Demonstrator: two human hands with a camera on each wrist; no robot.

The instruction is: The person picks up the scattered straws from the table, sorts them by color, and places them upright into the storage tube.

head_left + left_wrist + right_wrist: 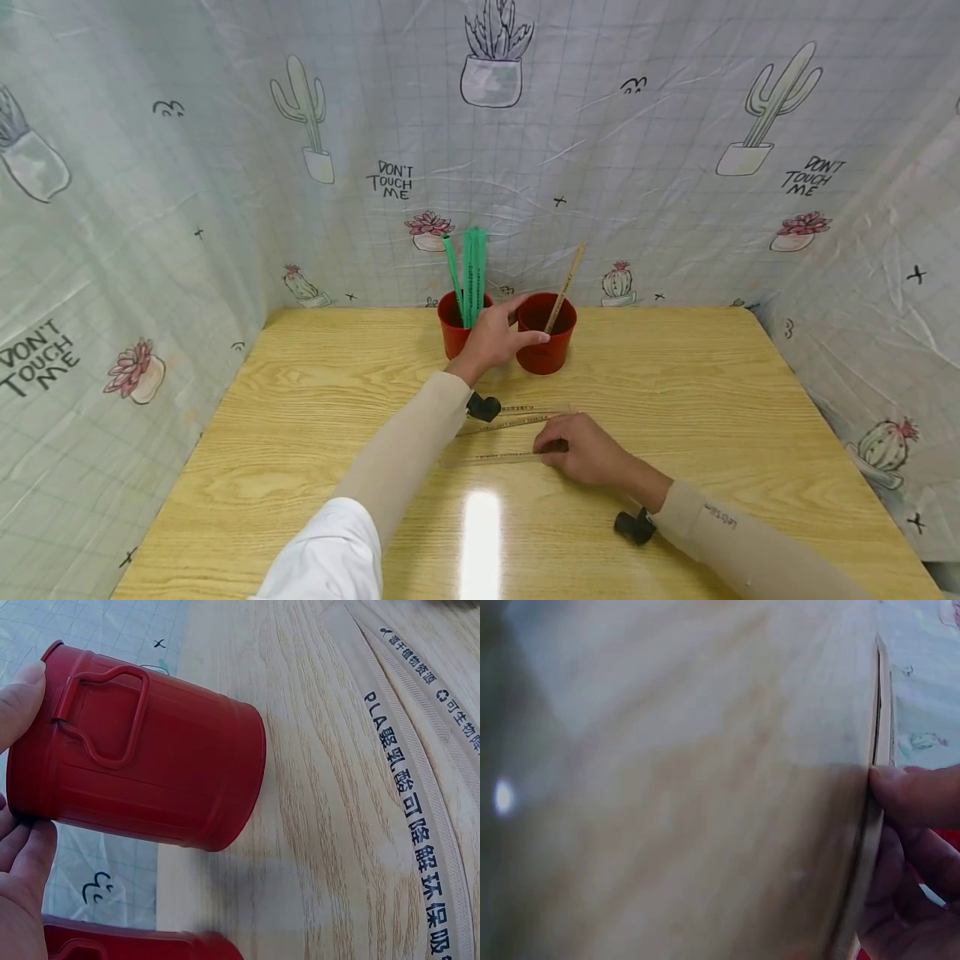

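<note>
My left hand (491,335) grips the rim of the right-hand red bucket (543,358), thumb on one side and fingers on the other. The left wrist view shows this bucket (172,761) with its wire-like side handle. One tan wrapped straw (567,285) leans inside it. Lower on the table, my right hand (588,450) pinches the end of another wrapped straw (491,458) between thumb and fingers; in the right wrist view that straw (885,697) runs along the thumb tip. Between the hands lie two more wrapped straws (517,422), printed with dark lettering.
Left of the gripped bucket stands a second red bucket (456,343) with several green straws (474,275) upright in it. A wood-grain table (330,375) lies beneath. Behind it hangs a cactus-print curtain (600,167), which also closes off both sides.
</note>
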